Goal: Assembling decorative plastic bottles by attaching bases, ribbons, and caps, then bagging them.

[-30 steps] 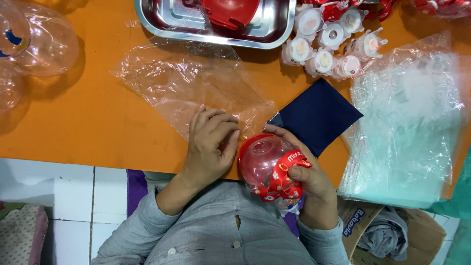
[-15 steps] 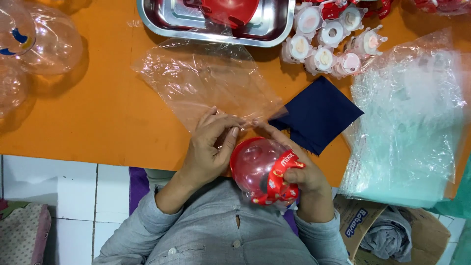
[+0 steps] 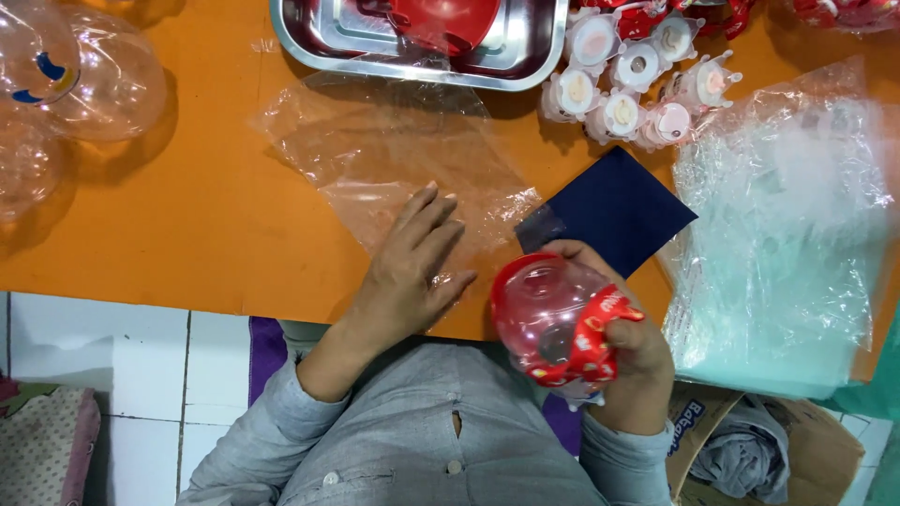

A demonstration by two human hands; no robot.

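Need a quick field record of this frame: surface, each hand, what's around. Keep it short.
surface: orange table
left hand: left hand flat, palm down, on a clear plastic bag
right hand: right hand holds a red and clear bottle at the table's near edge
beside bottle: dark blue sheet
far side: steel tray with a red item inside; cluster of small white caps
right side: stack of clear bags
far left: clear round containers
below table: cardboard box
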